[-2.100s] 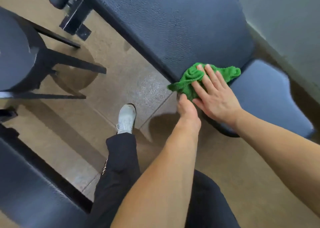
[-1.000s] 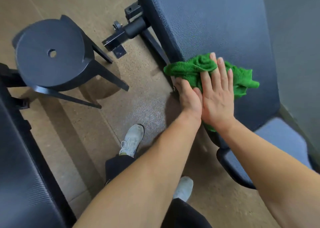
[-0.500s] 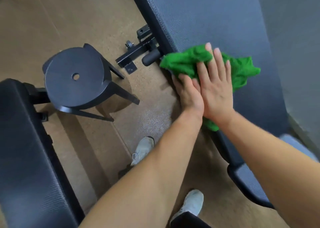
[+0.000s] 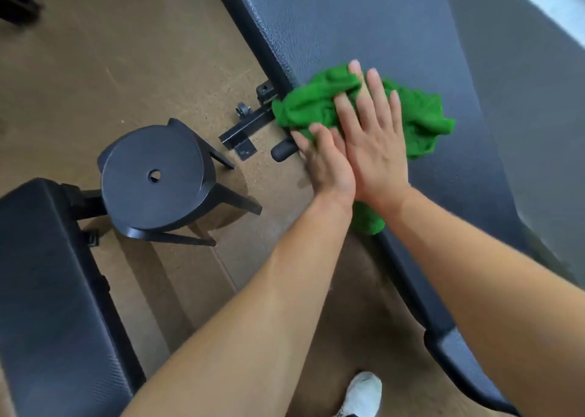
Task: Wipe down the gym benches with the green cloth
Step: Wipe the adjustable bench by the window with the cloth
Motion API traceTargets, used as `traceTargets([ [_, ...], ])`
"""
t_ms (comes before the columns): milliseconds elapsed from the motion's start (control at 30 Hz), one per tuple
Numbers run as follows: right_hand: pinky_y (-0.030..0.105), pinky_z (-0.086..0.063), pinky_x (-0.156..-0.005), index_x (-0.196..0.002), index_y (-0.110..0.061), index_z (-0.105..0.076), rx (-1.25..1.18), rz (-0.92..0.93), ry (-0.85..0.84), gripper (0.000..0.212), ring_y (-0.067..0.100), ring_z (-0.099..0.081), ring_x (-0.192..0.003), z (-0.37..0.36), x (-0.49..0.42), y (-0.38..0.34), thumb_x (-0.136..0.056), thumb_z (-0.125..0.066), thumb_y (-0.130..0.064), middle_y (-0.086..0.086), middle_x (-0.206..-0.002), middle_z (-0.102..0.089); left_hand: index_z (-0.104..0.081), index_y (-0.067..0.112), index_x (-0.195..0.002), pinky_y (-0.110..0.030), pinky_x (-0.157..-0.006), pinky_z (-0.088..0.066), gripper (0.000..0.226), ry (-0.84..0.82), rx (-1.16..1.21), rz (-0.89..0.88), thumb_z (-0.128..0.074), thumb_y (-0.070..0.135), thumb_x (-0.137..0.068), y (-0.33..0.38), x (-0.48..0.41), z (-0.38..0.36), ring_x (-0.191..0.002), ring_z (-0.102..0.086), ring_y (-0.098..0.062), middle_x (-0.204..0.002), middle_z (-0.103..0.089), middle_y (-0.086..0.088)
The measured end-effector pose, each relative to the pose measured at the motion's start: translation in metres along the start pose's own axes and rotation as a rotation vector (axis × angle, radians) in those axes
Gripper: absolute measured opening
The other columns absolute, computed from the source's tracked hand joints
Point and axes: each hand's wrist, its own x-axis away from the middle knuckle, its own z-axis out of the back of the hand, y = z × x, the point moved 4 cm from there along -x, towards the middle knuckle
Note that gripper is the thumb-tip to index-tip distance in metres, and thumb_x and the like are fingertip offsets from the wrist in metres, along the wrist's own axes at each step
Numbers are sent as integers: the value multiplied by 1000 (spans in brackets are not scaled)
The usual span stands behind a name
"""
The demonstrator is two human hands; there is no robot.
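A crumpled green cloth (image 4: 310,106) lies on the long dark padded bench (image 4: 380,24) at its left edge. My right hand (image 4: 373,138) presses flat on the cloth with straight fingers. My left hand (image 4: 326,163) lies beside it at the bench's side edge, fingers straight against the cloth where it drapes over the edge. A piece of cloth also shows below my wrists at the edge. The bench's separate seat pad (image 4: 468,362) is at the lower right.
A black round stool (image 4: 152,179) stands on the brown floor left of the bench. A second dark bench (image 4: 47,290) fills the lower left. The bench's metal foot with a small wheel (image 4: 243,125) and a rubber handle (image 4: 281,152) stick out beside the cloth. My white shoe (image 4: 361,394) is below.
Both hands have pushed the cloth along the bench away from the seat pad. The stool and the bench's metal foot have come closer in view.
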Motion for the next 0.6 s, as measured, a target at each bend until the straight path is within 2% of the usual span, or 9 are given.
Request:
traceTargets([
  [67, 53, -19, -118, -144, -15, -38, 11, 4, -45, 49, 33, -17, -151, -7, 33, 8, -103, -45, -40, 12, -163, -21, -27, 12, -150, -14, -94, -49, 52, -12, 29, 92, -36, 37, -105, -21, 9, 0, -131, -50, -25, -146, -48, -14],
  [100, 53, -19, -118, -143, -16, -36, 12, 2, -80, 49, 33, -16, -151, -10, 44, 11, -102, -48, -40, 12, -164, -19, -33, 13, -145, -16, -91, -51, 48, -9, 34, 129, -38, 36, -103, -28, 13, -1, -127, -53, -27, -142, -51, -15],
  [167, 55, -18, -117, -139, -17, -36, 2, -13, -113, 47, 34, -13, -152, -10, 43, 11, -100, -50, -40, 11, -165, -15, -40, 15, -131, -31, -100, -49, 37, -6, 10, 151, -39, 36, -101, -27, 13, -4, -121, -57, -28, -137, -54, -18],
  [200, 56, -17, -117, -137, -17, -37, -3, -28, -112, 45, 34, -12, -152, -9, 33, 8, -101, -48, -40, 10, -165, -15, -42, 14, -126, -34, -100, -48, 29, -3, 3, 158, -39, 31, -103, -17, 9, -4, -119, -58, -26, -135, -55, -18],
  [300, 56, -17, -118, -137, -15, -41, -15, -24, -24, 44, 33, -14, -151, 2, -36, -15, -103, -34, -43, 8, -165, -17, -48, 15, -111, -32, -95, -44, 22, 47, -45, 40, -38, 33, -102, 38, -20, -8, -115, -56, -24, -125, -58, -14],
  [400, 55, -18, -119, -142, -17, -41, 20, -20, 26, 47, 31, -15, -152, 10, -99, -39, -105, -33, -45, 6, -165, -16, -40, 12, -131, -39, -108, -39, 57, 87, -71, -81, -35, 52, -90, 98, -51, -8, -126, -50, -25, -136, -50, -15],
  [467, 53, -18, -120, -145, -20, -39, 26, -27, 19, 48, 29, -14, -152, 10, -107, -42, -105, -32, -47, 5, -165, -15, -31, 17, -145, -42, -112, -37, 74, 72, -82, -143, -33, 58, -83, 105, -57, -7, -132, -47, -23, -142, -48, -13],
  [533, 51, -17, -121, -145, -20, -39, -1, -14, 5, 47, 29, -14, -152, 9, -88, -38, -105, -33, -45, 5, -165, -16, -24, 21, -153, -31, -110, -41, 64, 23, -77, -144, -34, 51, -97, 88, -45, -3, -135, -45, -23, -149, -44, -11],
  [600, 50, -18, -120, -143, -19, -39, 9, -7, -16, 45, 29, -15, -152, 7, -57, -30, -105, -37, -43, 6, -165, -17, -27, 15, -151, -15, -101, -41, 46, -41, 9, -44, -32, 29, -108, 57, -29, 1, -136, -45, -23, -152, -42, -12],
])
